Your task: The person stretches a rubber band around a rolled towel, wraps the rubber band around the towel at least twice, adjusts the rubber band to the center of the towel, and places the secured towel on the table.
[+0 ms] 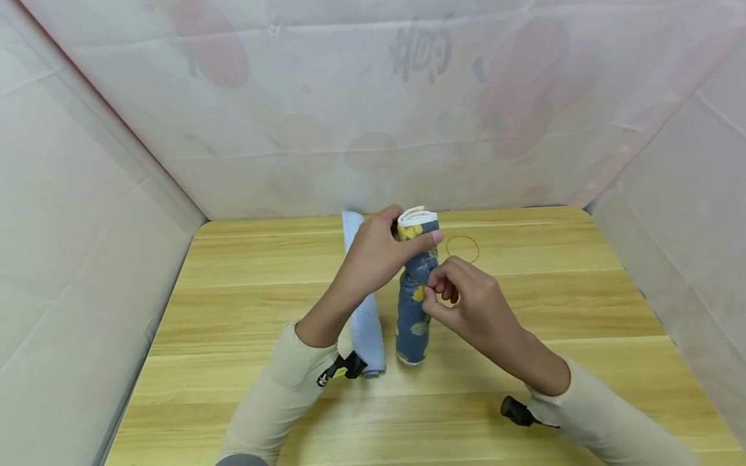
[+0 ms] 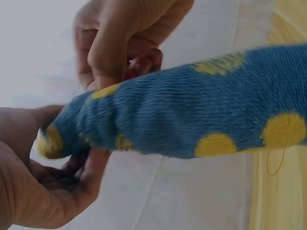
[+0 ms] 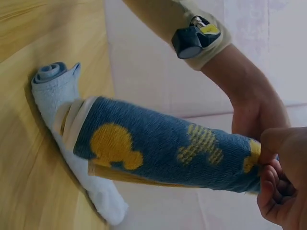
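The blue rolled towel with yellow spots stands upright on the table, my left hand curled round its top, my right hand pinching its middle. Rolling looks done; I judge binding remains (the rubber band lies unused beyond). A pale blue roll lies alongside.
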